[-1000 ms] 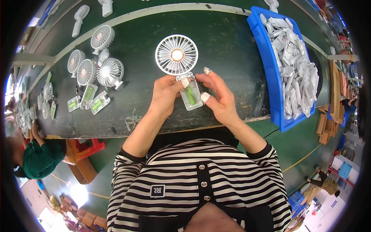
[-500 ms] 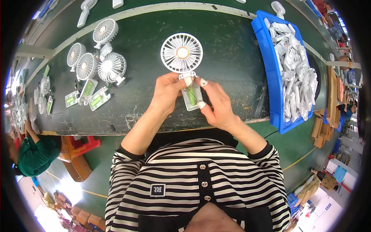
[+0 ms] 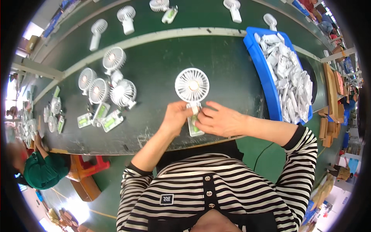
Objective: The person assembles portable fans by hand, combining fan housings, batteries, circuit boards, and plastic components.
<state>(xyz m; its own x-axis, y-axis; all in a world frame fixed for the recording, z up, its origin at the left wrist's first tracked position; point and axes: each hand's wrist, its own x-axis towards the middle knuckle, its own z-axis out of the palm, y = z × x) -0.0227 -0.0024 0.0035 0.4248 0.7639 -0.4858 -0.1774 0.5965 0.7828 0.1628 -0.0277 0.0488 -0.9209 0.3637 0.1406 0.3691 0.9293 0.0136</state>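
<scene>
White round-headed plastic handheld fan (image 3: 192, 86) by front edge of dark green tabletop (image 3: 154, 83). Left hand (image 3: 176, 117) fingers pinched on its neck. Right hand (image 3: 222, 120) just swung across handle, can't tell if clamped; green cylindrical cell (image 3: 196, 127) peeking out, so handle's still open.

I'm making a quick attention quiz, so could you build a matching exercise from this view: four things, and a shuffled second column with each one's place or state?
Column one
1. Handheld fan nearest the wearer
2. Blue plastic bin
3. Three open fan handles
4. Red plastic stool

Column two
A. Lying at the left on the dark green table, green showing inside
B. Beside a brown cardboard box, below the table's near edge
C. Left hand and right hand at its handle end
D. Heaped with white plastic parts

Pairs: 1-C, 2-D, 3-A, 4-B
</scene>
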